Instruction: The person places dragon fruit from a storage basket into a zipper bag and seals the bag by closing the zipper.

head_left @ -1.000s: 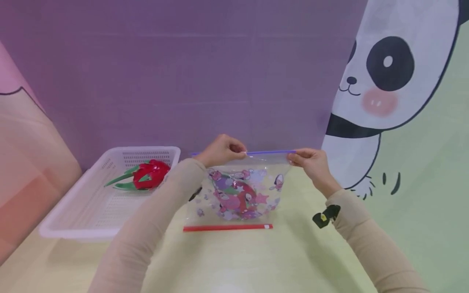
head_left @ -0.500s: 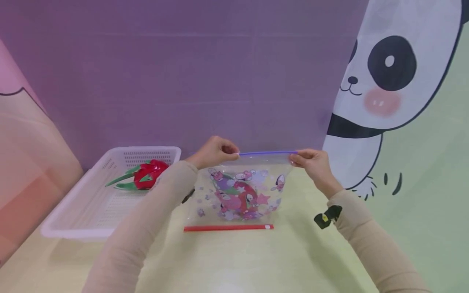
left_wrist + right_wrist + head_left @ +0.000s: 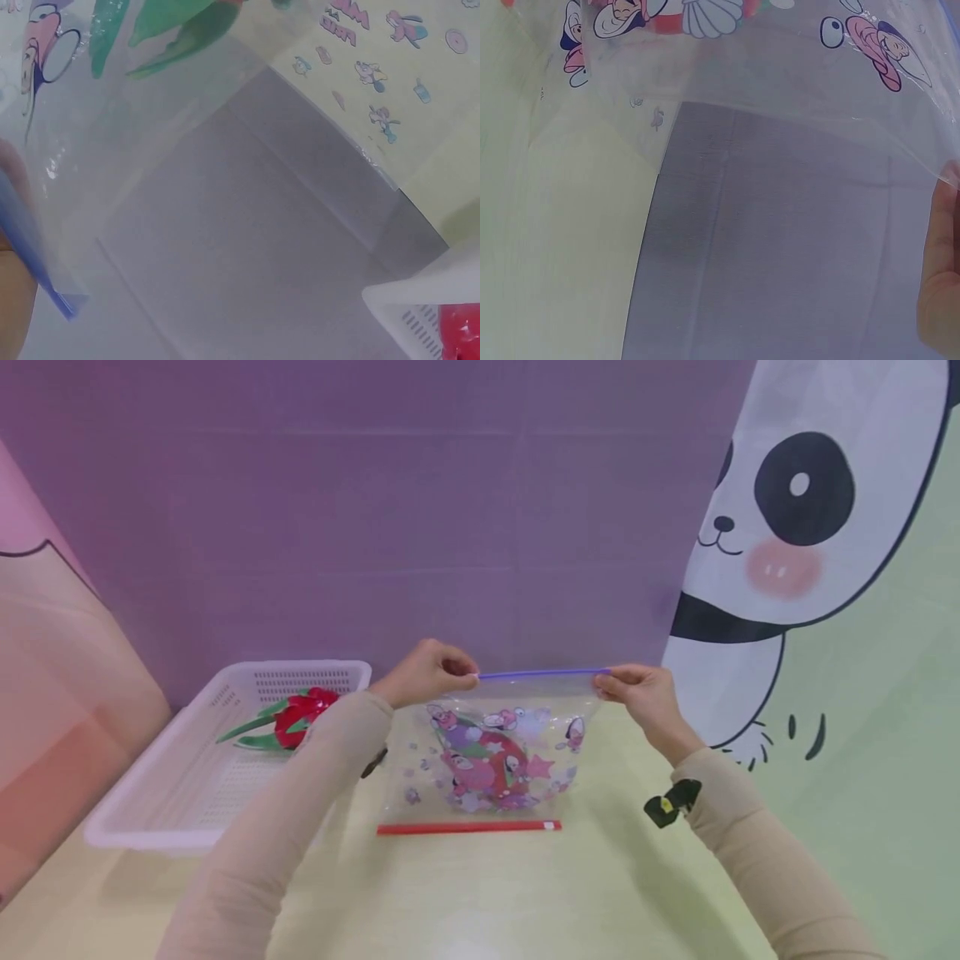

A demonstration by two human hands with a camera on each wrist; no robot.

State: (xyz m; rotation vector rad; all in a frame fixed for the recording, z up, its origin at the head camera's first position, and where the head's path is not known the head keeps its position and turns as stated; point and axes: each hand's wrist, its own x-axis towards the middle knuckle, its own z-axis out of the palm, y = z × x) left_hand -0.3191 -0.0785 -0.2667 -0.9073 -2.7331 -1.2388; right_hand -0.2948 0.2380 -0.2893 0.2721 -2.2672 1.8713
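Note:
A clear zip bag [image 3: 536, 735] with pink and purple cartoon prints stands upright, a red and green thing inside it. Along its top runs a purple zip strip [image 3: 532, 674]. My left hand [image 3: 429, 673] pinches this strip left of the middle, a small white piece showing at the fingertips. At the strip's right end, my right hand [image 3: 639, 695] grips the bag's corner between thumb and fingers. In the right wrist view, the right hand [image 3: 939, 277] shows at the edge. Below the bag, a second clear bag's red zip strip [image 3: 468, 828] lies on the table.
To the left stands a white plastic basket [image 3: 142, 785] with slotted walls. A red fruit-like thing with green leaves [image 3: 296, 722] lies in it, partly behind the left sleeve. The light table [image 3: 480, 902] meets a purple backdrop [image 3: 420, 527]. A panda picture covers the right side.
My left hand has slid leftward along the purple zip strip, with the white piece at its fingertips. The right hand and the bag have stayed nearly in place.

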